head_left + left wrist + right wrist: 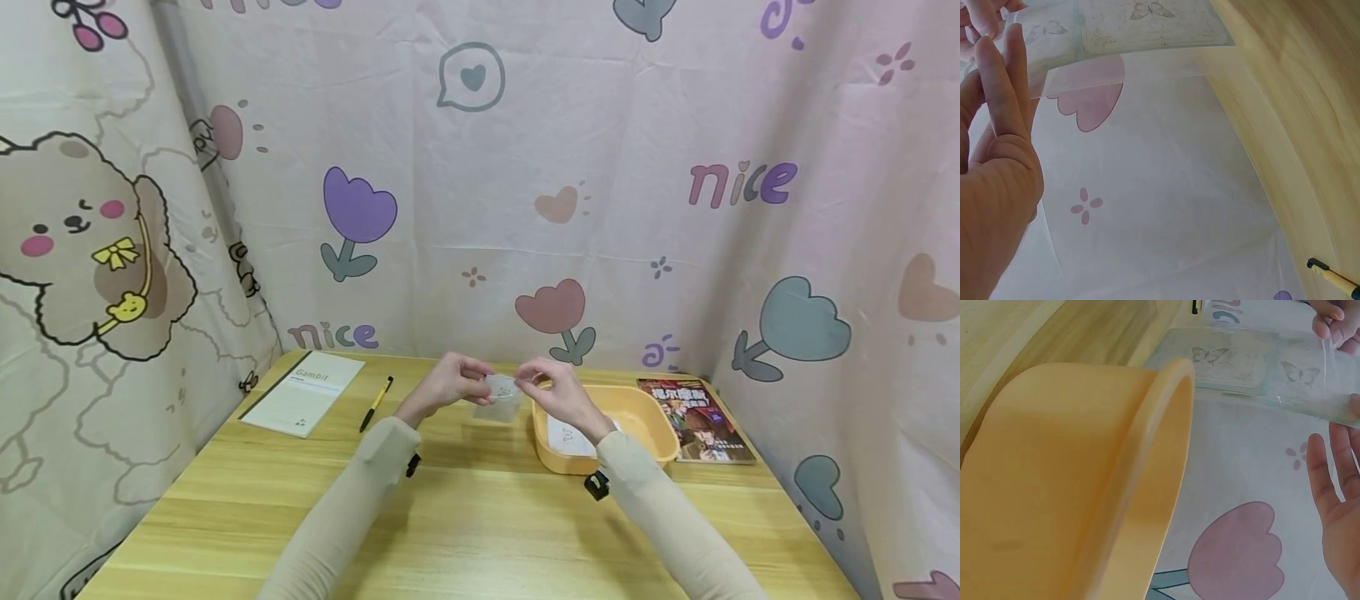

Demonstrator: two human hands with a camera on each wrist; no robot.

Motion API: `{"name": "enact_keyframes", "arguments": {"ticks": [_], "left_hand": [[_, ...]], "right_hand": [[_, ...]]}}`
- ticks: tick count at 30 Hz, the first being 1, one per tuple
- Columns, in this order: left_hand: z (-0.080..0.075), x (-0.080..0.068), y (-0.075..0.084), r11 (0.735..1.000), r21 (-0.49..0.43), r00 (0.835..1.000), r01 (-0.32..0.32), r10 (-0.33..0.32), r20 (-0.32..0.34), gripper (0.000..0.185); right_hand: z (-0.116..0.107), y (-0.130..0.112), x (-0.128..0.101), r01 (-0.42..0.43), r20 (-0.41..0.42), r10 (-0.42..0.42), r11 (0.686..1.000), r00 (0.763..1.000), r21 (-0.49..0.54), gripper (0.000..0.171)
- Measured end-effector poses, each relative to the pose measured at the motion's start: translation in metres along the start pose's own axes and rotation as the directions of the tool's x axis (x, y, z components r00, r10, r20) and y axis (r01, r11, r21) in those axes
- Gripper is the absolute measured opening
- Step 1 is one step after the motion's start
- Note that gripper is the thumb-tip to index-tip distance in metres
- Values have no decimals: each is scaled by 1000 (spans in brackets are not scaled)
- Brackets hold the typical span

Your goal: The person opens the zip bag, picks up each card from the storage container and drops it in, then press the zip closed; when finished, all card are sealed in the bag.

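Observation:
A clear plastic bag hangs above the table between my two hands. Butterfly-printed paper shows through the plastic in both wrist views. My left hand pinches the bag's upper left edge between thumb and fingers. On the other side, my right hand pinches the upper right corner, its wrist over the yellow basin. In the right wrist view the outer fingers of the right hand are extended, away from the plastic.
White printed paper lies inside the basin. A comic magazine is to its right, partly behind it. At the left lie a yellow-and-black pen and a white notebook. A patterned curtain surrounds the table.

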State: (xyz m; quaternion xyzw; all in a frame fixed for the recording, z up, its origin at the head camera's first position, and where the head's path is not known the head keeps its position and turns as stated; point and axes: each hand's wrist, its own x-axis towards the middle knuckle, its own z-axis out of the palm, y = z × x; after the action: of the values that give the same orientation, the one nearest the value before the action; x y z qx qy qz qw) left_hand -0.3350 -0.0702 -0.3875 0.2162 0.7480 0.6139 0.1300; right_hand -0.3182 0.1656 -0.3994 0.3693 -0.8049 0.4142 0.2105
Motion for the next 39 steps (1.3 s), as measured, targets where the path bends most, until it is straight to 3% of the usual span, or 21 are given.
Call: {"name": "enact_keyframes", "arguments": {"ticks": [2,9,17,30,39], "left_hand": [[0,0,0,1000,-1,1000,-2,2,0,38],[-1,0,1,1000,-8,1000,-10,10,14,40],[0,-1,0,1000,-9,1000,-4,5,13,38],[-3,0,0,1000,-7,1000,4,-4,6,35],[-2,1,-1,1000,-24,1000,8,-7,10,37]], "right_hand": [[2,12,-1,-13,-1,13,1000,1000,5,8],[-1,12,-2,-56,-23,57,998,998,38,8],[-5,22,-6,-190,-17,193,977,981,95,12],[-28,45,-27,-374,140,360,924,922,84,21],[-41,72,-49,-457,284,437,889,853,7,30]]}}
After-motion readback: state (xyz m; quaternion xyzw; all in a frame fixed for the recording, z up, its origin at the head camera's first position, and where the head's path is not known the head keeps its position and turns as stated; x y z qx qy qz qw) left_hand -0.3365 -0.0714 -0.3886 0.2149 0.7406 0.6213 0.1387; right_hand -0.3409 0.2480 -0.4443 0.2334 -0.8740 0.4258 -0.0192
